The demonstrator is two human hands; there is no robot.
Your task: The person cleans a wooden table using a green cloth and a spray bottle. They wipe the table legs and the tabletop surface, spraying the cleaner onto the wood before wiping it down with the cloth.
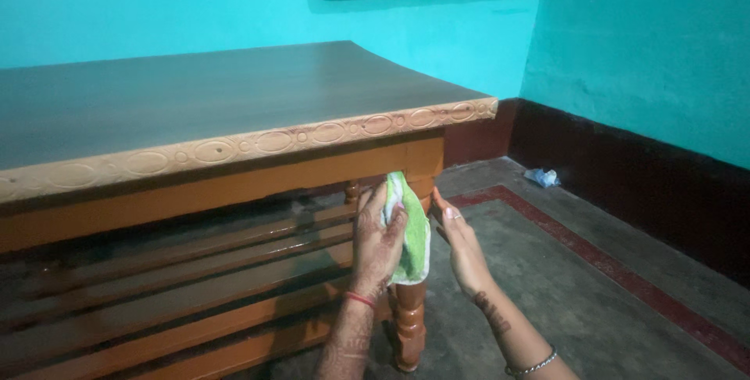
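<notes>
Turquoise room, one table (234, 99); left hand (377, 243) clutching one cloth (414, 231), right hand (461, 243) released.

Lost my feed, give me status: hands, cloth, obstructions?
Left hand presses green cloth on table leg. Right hand open beside it. Nothing blocking.

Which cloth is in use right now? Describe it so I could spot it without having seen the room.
Start at the wooden table with the carved edge, then follow its near right corner down to the turned leg. The cloth is wrapped against that leg under the left hand, the right hand beside it. It is green and white, the only soft thing among brown wood.
</notes>
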